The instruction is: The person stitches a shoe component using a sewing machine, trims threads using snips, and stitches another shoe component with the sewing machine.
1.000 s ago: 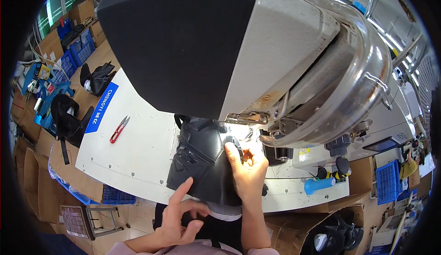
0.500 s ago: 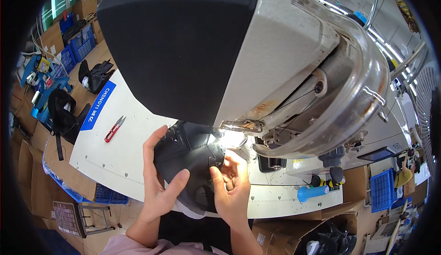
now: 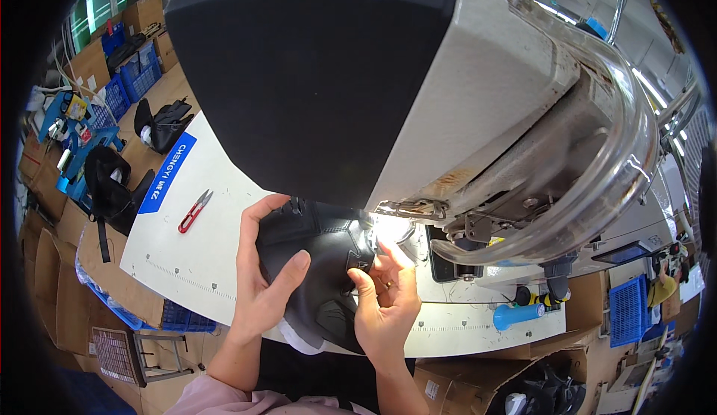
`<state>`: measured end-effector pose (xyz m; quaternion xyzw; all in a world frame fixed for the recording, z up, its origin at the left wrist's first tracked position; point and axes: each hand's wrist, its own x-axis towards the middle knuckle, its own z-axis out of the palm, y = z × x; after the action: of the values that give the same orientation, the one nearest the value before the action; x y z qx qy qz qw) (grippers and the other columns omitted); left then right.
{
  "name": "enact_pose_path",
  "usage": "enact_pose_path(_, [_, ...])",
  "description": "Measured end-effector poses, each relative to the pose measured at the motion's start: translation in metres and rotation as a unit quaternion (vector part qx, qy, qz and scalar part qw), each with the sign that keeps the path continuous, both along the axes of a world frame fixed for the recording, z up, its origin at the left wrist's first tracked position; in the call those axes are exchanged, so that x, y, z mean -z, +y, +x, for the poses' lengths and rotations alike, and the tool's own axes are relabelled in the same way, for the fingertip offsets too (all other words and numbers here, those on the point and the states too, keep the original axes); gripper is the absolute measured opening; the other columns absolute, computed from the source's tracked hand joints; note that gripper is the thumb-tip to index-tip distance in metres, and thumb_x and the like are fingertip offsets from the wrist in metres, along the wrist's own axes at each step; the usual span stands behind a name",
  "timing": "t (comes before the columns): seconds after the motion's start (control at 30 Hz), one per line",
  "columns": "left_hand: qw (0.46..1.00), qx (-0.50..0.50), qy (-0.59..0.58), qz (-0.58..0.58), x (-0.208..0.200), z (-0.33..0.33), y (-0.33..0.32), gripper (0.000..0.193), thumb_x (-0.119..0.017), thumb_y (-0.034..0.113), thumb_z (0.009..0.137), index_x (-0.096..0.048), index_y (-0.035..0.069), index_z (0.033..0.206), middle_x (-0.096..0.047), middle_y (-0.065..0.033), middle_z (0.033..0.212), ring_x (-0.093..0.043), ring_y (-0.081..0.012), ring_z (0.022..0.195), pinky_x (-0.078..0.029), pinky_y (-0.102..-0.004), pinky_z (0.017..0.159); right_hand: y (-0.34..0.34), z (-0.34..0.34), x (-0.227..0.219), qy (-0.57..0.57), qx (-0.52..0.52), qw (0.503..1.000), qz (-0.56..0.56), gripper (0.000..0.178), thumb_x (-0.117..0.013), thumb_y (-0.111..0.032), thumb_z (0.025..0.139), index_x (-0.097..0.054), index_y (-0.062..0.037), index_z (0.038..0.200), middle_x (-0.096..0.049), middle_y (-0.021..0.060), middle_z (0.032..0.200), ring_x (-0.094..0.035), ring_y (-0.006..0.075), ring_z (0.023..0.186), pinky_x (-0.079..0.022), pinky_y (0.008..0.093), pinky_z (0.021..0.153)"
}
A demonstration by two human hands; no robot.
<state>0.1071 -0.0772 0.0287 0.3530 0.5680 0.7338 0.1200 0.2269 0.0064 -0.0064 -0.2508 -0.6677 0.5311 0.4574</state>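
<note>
A black leather shoe upper (image 3: 314, 265) with stitched seams and a bit of white lining lies under the sewing machine's head, close to the bright lamp spot. My left hand (image 3: 261, 288) grips its left side, thumb on top and fingers curled over the far left edge. On the right side, my right hand (image 3: 388, 295) pinches the edge of the upper between thumb and fingers, beside a small pointed flap and near the needle area. The sewing machine (image 3: 314, 79) hides the far end of the upper.
Red-handled thread snips (image 3: 196, 212) lie on the white table (image 3: 172, 251) to the left. A light blue cylinder (image 3: 517, 316) rests at the right. More black uppers (image 3: 112, 187) sit at the far left, and an open cardboard box (image 3: 463, 385) stands below the table's right part.
The view has shifted slightly, so the machine and table sit further right. Both hands keep their hold on the upper; the right fingertips have moved slightly along its edge.
</note>
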Motion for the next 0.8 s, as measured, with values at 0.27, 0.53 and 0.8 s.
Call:
enact_pose_path(0.27, [0.998,0.020,-0.024,-0.063,-0.008,-0.024,-0.001,0.050,-0.068,0.012,0.075,-0.048,0.001,0.120,-0.056,-0.0100,0.109,-0.052,-0.0150,0.105,-0.039,-0.0282,0.094,-0.008,-0.011,0.009,-0.024,0.048,0.997,0.046,0.034,-0.062,0.006,0.087,-0.050,0.0065,0.119,-0.062,0.0113,0.096,-0.061,0.0121,0.083,-0.051,0.0248,0.076])
enact_pose_path(0.53, [0.995,0.056,-0.058,-0.066,-0.002,-0.045,0.000,0.070,-0.069,0.011,0.073,-0.042,-0.004,0.135,-0.052,-0.0155,0.129,-0.046,-0.0231,0.124,-0.031,-0.0327,0.106,-0.010,-0.017,0.009,-0.056,0.061,0.993,0.081,0.033,-0.063,0.005,0.086,-0.050,0.0068,0.117,-0.062,0.0106,0.093,-0.061,0.0116,0.083,-0.052,0.0248,0.075])
enact_pose_path(0.8, [0.997,0.037,-0.012,-0.073,0.015,0.000,-0.012,0.040,-0.071,0.013,0.078,-0.054,0.000,0.112,-0.057,-0.0076,0.105,-0.055,-0.0128,0.095,-0.043,-0.0264,0.087,0.024,0.017,0.004,-0.049,-0.024,0.998,-0.009,0.039,-0.065,0.011,0.081,-0.059,0.0040,0.119,-0.063,0.0062,0.095,-0.061,0.0112,0.086,-0.051,0.0243,0.077])
